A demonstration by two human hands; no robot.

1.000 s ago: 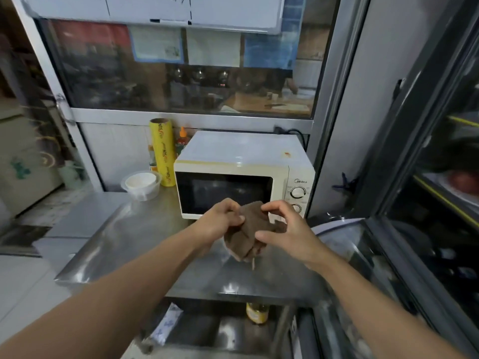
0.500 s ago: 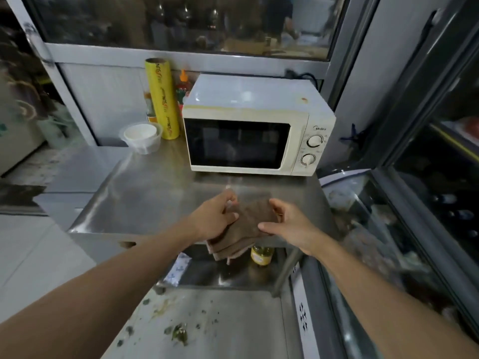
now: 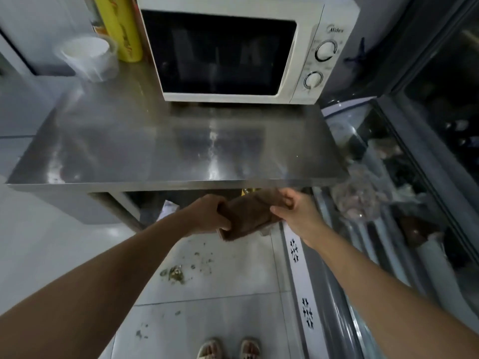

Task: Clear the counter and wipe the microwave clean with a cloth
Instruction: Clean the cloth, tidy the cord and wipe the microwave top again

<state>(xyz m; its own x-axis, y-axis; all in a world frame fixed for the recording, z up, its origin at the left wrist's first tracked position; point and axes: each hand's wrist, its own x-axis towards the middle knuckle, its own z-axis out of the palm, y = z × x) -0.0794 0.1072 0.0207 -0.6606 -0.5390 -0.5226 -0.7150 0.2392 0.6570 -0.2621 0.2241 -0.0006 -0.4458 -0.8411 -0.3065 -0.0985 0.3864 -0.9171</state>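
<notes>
Brown cloth [image 3: 248,212] is now being gripped by left hand [image 3: 207,215] and right hand [image 3: 298,212] below the worktop [image 3: 181,149] edge, having dropped from microwave [image 3: 233,50] height; wiping is not beginning yet.

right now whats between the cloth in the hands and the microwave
In the head view, only bare steel counter lies between the brown cloth and the microwave; the cup and yellow roll stand off left.

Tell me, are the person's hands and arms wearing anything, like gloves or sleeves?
No. The left hand and the right hand have no gloves, and both forearms are bare all the way to the picture's edge: no sleeves, watch, rings or bracelets show.
</notes>
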